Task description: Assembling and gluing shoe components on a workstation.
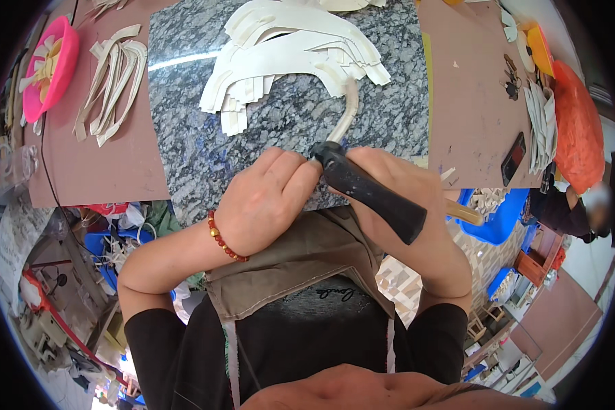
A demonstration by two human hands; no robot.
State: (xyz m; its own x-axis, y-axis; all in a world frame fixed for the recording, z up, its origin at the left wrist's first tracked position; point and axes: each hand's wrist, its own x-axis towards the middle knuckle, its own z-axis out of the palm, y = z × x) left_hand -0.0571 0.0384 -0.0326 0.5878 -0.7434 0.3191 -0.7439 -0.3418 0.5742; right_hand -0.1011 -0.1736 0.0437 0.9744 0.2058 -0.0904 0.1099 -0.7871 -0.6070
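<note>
My right hand (396, 191) grips a black-handled tool (372, 195), a hammer by the look of it, whose handle points down to the right. Its head end meets a curved cream strip (348, 113) lying on the speckled granite slab (287, 130). My left hand (266, 201), with a red bead bracelet on the wrist, presses its fingers on the near end of that strip beside the tool's head. A fanned stack of cream cut pieces (287, 51) lies further back on the slab. The strip's end under my fingers is hidden.
A brown table (465, 102) carries more cream strips (113, 78) at the left, a pink bowl (48, 65) with pieces, white pieces (543, 123) and an orange bag (577, 133) at the right, and a dark phone (514, 158). Blue bins (499, 215) sit below the table edge.
</note>
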